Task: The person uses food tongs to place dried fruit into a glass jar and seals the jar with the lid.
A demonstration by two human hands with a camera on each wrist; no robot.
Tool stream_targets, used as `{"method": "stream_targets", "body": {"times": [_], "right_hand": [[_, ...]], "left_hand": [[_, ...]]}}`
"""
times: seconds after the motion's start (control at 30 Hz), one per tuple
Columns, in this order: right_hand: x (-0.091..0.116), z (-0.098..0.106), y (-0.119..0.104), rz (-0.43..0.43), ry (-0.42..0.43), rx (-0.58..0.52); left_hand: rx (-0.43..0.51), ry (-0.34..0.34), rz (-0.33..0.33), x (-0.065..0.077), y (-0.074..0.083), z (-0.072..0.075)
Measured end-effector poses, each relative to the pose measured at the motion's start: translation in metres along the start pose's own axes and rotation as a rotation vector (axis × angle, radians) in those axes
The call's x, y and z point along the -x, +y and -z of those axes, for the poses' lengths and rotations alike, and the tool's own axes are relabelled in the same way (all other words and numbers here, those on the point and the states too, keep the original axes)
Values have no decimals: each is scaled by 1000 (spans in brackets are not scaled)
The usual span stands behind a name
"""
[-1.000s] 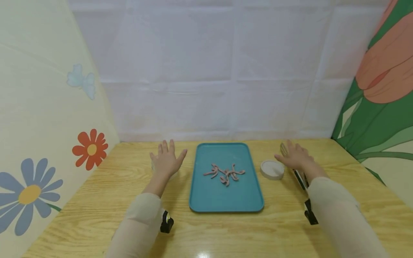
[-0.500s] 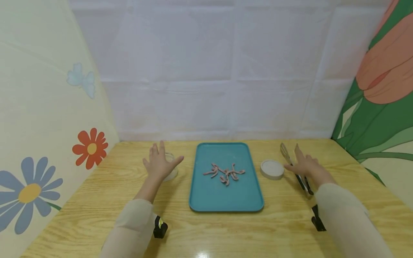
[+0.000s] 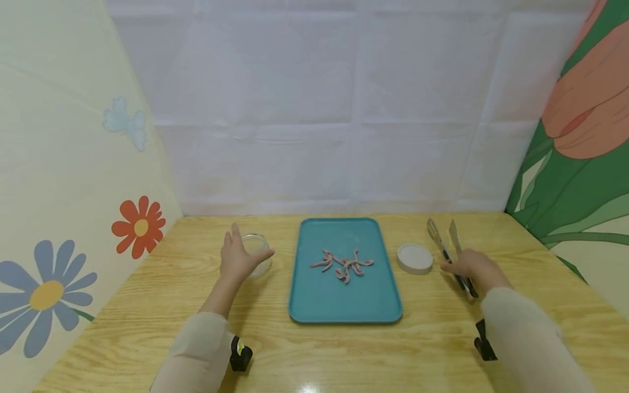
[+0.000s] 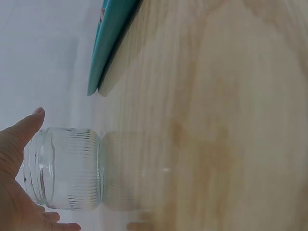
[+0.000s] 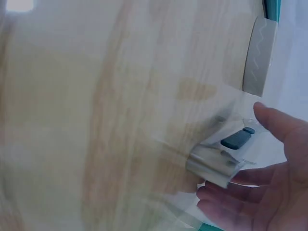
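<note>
A clear ribbed glass jar stands upright, without a lid, left of the tray. My left hand is beside it with thumb and fingers spread around the jar; in the left wrist view the jar sits between them, contact unclear. Metal tongs with black grips lie on the table at right. Over their handle end hovers my right hand, and the right wrist view has thumb and bent fingers either side of the tongs, not closed on them. Pinkish curled strips lie on the blue tray.
A round white lid lies flat between the tray and the tongs. The wooden table meets a white cloth backdrop at the back, with flower-printed panels on both sides.
My left hand has moved down and slightly left, and the jar shows more beside it. My right hand has shifted right and down over the tongs, its fingers now bending.
</note>
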State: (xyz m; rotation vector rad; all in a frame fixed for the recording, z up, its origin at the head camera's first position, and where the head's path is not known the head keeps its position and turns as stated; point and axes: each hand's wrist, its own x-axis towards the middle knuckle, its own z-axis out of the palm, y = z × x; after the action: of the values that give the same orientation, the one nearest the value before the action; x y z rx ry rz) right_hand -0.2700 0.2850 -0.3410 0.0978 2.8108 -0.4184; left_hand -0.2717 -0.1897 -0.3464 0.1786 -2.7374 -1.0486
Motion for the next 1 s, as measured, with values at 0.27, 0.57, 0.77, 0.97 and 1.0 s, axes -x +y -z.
{"method": "stream_targets", "body": {"times": [0.27,0.57,0.77,0.97,1.0], "right_hand": [[8,-5,-6,1,54,-26],[6,-9,-2,-13,97,1],[5,-9,-1,-19,99,-5],[5,-11,-1,-39,94,-25],[5,-11,-1,-39,91,-24]], "left_hand": [[190,4,10,0,-12,-5],[351,-22,24,0,-21,-10],[408,-19,44,1,-22,-10],[456,-3,60,1,-22,-10],[465,-2,63,1,-22,-10]]}}
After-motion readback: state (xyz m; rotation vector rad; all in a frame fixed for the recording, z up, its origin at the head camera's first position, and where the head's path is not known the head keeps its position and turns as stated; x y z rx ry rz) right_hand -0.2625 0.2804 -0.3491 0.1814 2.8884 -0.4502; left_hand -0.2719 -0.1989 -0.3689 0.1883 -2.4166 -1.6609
